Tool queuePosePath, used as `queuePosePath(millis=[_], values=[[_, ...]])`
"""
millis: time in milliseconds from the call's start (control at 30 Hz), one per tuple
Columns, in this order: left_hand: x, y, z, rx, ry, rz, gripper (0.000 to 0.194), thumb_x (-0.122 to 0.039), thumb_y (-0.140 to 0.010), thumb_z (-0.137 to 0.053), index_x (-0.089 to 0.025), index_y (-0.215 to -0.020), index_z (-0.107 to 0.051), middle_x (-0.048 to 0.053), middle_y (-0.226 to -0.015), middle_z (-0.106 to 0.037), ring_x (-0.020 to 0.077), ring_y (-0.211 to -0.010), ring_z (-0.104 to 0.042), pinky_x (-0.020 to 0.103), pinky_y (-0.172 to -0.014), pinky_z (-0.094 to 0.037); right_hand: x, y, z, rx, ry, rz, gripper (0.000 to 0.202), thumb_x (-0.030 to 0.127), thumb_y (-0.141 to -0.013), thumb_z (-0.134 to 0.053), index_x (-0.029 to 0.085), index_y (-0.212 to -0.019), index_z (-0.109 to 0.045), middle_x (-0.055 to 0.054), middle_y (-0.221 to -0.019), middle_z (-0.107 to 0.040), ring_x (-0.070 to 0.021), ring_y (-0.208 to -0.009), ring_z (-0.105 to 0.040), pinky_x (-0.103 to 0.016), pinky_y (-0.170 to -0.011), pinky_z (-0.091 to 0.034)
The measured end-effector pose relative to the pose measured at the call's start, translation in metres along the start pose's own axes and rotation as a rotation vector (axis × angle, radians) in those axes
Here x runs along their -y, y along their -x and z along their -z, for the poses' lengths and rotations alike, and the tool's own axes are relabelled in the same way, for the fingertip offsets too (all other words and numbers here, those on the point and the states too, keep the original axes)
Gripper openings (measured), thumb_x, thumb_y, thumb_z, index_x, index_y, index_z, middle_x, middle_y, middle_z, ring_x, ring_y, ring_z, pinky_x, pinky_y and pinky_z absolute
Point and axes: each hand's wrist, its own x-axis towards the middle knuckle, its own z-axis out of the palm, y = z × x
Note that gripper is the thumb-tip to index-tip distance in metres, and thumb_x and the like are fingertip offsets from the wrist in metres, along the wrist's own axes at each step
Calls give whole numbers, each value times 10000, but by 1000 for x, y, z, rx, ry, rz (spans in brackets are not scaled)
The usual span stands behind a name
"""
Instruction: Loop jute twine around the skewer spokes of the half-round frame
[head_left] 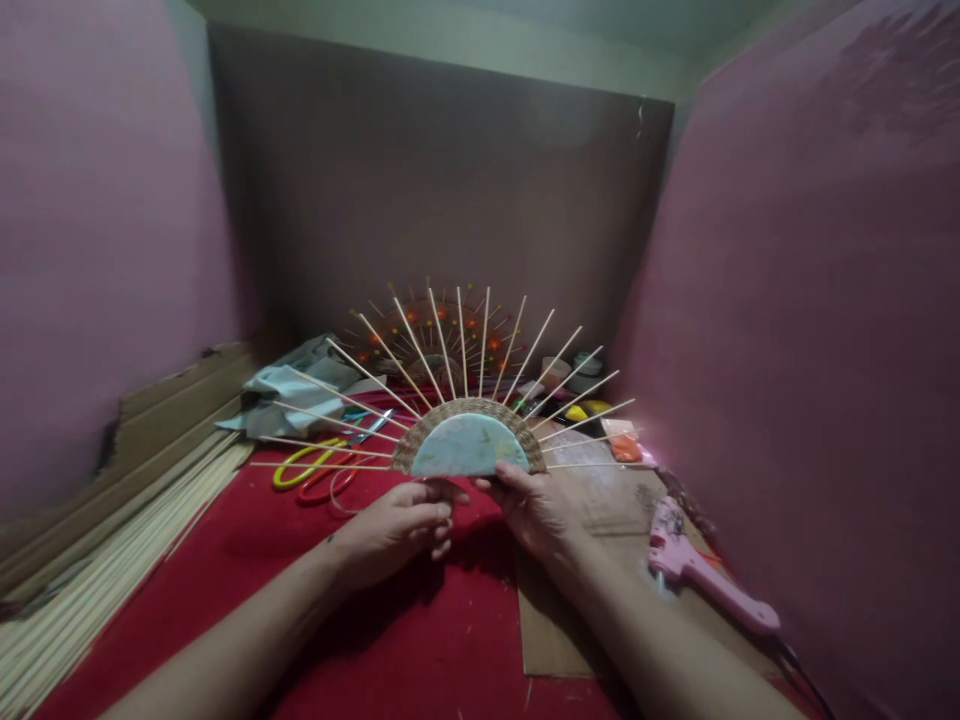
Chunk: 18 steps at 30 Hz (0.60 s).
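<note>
A half-round fan-shaped craft piece (469, 445) is held up in front of me, flat edge down. It has a pale blue patterned face, a woven brown rim (409, 440), and several thin wooden sticks (484, 340) radiating outward. My right hand (529, 505) grips its lower edge near the right end, thumb on the blue face. Just below the middle of that edge is my left hand (405, 530), fingers curled in and thumb against them. Whether anything thin lies between those fingers is hidden.
Yellow-handled scissors (311, 465) and a red-handled pair (330, 478) lie on the red cloth (247, 570). A pink glue gun (709, 570) rests on cardboard (559, 630) at right. Long sticks (142, 560) line the left; a decorated fan-shaped piece (420, 320) stands behind.
</note>
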Motion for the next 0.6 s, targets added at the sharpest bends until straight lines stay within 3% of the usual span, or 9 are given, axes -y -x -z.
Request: queuePosePath(millis=[133, 333, 600], values=[[-1, 2, -5, 0, 7, 19, 179, -148, -733, -627, -125, -910, -629, -16, -611, -504, 96, -547, -478, 264, -548, -403, 1, 0, -1, -17, -7, -6, 178, 135, -583, -789, 105, -739, -710, -47, -779, -727, -155, -722, -671, -236, -637, -574], [-3, 0, -10, 17, 136, -44, 170, -50, -616, -550, -134, -759, -583, -10, -731, -510, 88, -553, -455, 293, -542, -430, 0, -2, 0, -39, -31, -46, 233, 125, -524, -817, 94, -729, -711, -44, -748, -722, -157, -686, -667, -245, -631, -581], [-4, 1, -13, 1, 133, -91, 247, -15, -576, -533, -124, -794, -573, -3, -724, -489, 107, -600, -474, 348, -606, -499, 0, -3, 2, -25, -31, -22, 190, 115, -551, -802, 106, -710, -699, -41, -747, -718, -158, -681, -670, -249, -623, -585]])
